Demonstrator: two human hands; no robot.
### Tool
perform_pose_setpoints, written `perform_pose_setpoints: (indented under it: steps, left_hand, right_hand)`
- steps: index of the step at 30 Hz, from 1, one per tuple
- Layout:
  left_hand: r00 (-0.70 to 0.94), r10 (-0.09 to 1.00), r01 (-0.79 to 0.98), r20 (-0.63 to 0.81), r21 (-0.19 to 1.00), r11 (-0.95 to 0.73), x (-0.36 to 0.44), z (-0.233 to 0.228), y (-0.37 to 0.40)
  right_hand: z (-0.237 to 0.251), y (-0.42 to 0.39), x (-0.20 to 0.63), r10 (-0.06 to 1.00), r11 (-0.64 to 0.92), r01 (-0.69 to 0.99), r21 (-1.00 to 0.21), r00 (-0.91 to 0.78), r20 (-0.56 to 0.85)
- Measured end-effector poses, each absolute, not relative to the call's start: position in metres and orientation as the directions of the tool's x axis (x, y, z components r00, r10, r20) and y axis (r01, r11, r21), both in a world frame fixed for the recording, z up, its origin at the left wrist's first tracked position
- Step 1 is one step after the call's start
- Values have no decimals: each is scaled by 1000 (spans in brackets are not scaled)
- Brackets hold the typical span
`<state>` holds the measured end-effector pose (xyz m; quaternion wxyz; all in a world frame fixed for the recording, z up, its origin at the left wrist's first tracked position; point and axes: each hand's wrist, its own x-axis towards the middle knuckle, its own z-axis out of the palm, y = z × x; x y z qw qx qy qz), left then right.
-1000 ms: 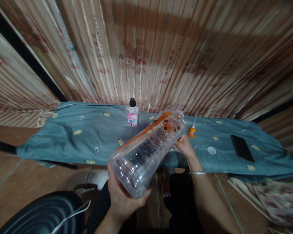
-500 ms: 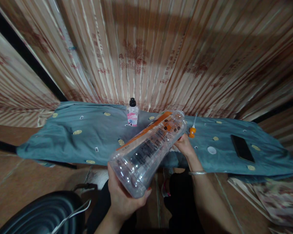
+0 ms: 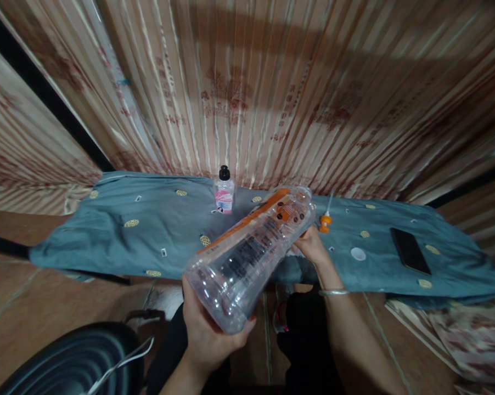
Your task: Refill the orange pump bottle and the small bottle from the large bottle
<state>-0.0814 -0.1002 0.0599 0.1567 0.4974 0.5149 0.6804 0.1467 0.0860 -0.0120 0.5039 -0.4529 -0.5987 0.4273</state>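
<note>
Striped, glossy curtains hung behind a low surface covered by a teal patterned cloth (image 3: 140, 230). Over the person's lap, the left hand (image 3: 208, 334) cupped the base of a large clear plastic bottle (image 3: 251, 255), fingers wrapped around its bottom edge. The bottle lay tilted, neck pointing up and away toward the cloth. The right hand (image 3: 313, 247) gripped it near the neck, fingers closed against the far side.

Compared with the moments before, almost nothing had shifted: bottle, hands and cloth kept the same places, so the work appeared to be paused mid-hold, not advancing.

On the cloth stood a small black-capped bottle (image 3: 224, 191) with a pink label, well apart from a small orange nozzle piece (image 3: 324, 219) just beyond the right hand, a white round cap (image 3: 358, 253) and a dark phone (image 3: 410, 250).

The bottle's mouth was hidden behind its own body and the right hand, and its label print was unreadable. A dark rounded object (image 3: 74, 359) at lower left was cut off.
</note>
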Motion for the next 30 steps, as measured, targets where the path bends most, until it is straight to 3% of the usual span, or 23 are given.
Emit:
perform_pose_setpoints:
  steps: [14, 25, 30]
  left_hand:
    - [-496, 759, 239, 422, 907, -348, -84, 50, -102]
    - [-504, 705, 337, 499, 865, -372, -84, 54, -102]
    - [-486, 737, 242, 471, 882, -404, -83, 61, -101]
  right_hand:
    - [-10, 85, 146, 975, 204, 98, -974, -107, 193]
    - [-14, 87, 144, 980, 177, 34, -984, -99, 173]
    - [-10, 86, 143, 982, 170, 40, -985, -96, 165]
